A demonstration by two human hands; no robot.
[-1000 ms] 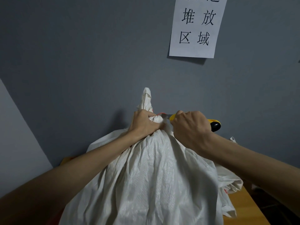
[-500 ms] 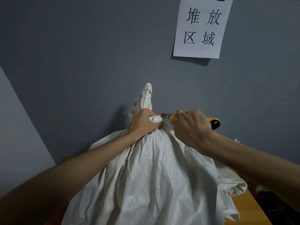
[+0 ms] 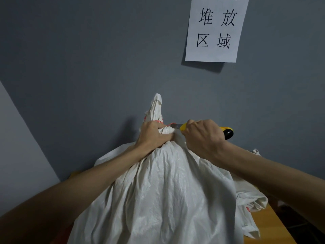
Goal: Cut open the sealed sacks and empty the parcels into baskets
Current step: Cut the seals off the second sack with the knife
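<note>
A large white woven sack (image 3: pixel 163 199) stands upright in front of me, its neck bunched and tied with a red string. My left hand (image 3: pixel 153 135) grips the gathered neck just below the tie, and the twisted top sticks up above my fist. My right hand (image 3: pixel 202 136) holds a yellow utility knife (image 3: pixel 226 132) with a black end cap. Its blade tip points left and meets the neck at the tie. The sack's contents are hidden.
A grey wall (image 3: pixel 88 67) rises right behind the sack, with a white paper sign (image 3: pixel 216 29) taped up high. More crumpled white sacks (image 3: pixel 251 199) lie at the right on an orange wooden surface (image 3: pixel 270 231). A lighter wall (image 3: pixel 15 155) closes the left side.
The sack's top has risen slightly in view as my head shifted. Both hands keep their holds, with the blade still at the tie.
</note>
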